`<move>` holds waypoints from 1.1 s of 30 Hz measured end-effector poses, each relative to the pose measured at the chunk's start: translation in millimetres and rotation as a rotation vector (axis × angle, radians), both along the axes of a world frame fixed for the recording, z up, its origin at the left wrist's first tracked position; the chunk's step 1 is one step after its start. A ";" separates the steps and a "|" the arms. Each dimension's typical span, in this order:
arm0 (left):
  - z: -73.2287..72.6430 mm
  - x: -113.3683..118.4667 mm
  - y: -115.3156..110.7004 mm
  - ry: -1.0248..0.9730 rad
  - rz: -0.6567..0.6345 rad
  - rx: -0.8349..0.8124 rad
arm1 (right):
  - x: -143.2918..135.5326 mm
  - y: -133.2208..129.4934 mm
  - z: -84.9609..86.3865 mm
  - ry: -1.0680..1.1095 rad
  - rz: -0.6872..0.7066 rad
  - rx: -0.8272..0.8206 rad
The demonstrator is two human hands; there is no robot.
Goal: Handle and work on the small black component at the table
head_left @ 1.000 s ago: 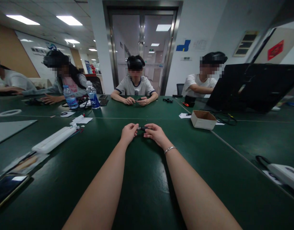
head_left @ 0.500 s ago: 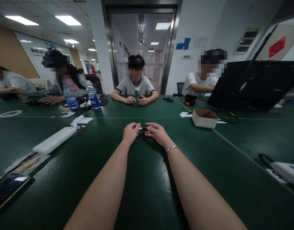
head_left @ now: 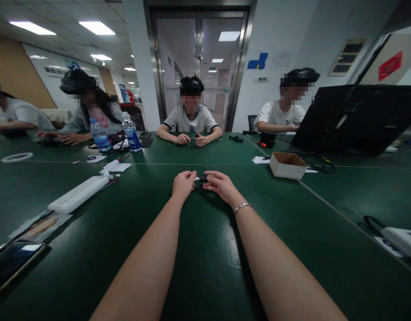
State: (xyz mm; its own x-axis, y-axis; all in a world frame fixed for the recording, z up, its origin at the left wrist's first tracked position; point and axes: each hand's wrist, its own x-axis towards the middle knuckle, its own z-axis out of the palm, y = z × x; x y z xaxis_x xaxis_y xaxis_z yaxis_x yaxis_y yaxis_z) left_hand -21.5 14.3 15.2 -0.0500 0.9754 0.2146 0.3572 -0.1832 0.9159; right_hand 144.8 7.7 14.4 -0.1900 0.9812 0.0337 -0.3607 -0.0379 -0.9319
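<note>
Over the green table [head_left: 205,240], my left hand [head_left: 184,185] and my right hand [head_left: 221,185] meet at a small object [head_left: 201,179] with a thin, light metallic part on the left and a dark, thicker part on the right. My left fingers pinch its light end. The fingers of my right hand are closed round the dark end. The object lies roughly level between the fingertips, and its ends are partly hidden by them. A silver bracelet [head_left: 242,207] circles my right wrist.
A white box [head_left: 288,171] stands right of my hands, near a black monitor [head_left: 352,118]. To the left lie a long white pack [head_left: 78,194] and a phone [head_left: 16,263]. Two bottles [head_left: 131,133] stand farther back. Several people sit round the table.
The whole view has shifted slightly. A little more of the dark part shows between my hands. At the left, a person's hands have drawn together on the table.
</note>
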 end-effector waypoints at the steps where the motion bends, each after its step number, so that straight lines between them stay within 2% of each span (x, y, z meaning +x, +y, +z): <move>1: 0.6 -0.1 -0.6 0.004 0.006 0.000 | 0.2 0.1 -0.2 -0.003 0.004 0.004; 18: -4.9 -1.2 5.0 -0.018 0.031 0.017 | -2.4 -2.3 2.4 0.028 0.005 -0.025; 33: -12.8 -3.0 16.4 -0.008 -0.022 -0.105 | -1.2 0.9 -2.4 0.033 0.010 0.001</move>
State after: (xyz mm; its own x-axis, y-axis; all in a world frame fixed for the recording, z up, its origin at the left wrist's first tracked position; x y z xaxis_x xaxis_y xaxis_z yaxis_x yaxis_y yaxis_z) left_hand -24.5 30.8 2.4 -0.0296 0.9934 0.1106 0.3470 -0.0935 0.9332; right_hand 143.6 8.6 12.0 -0.1984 0.9792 0.0413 -0.3907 -0.0403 -0.9196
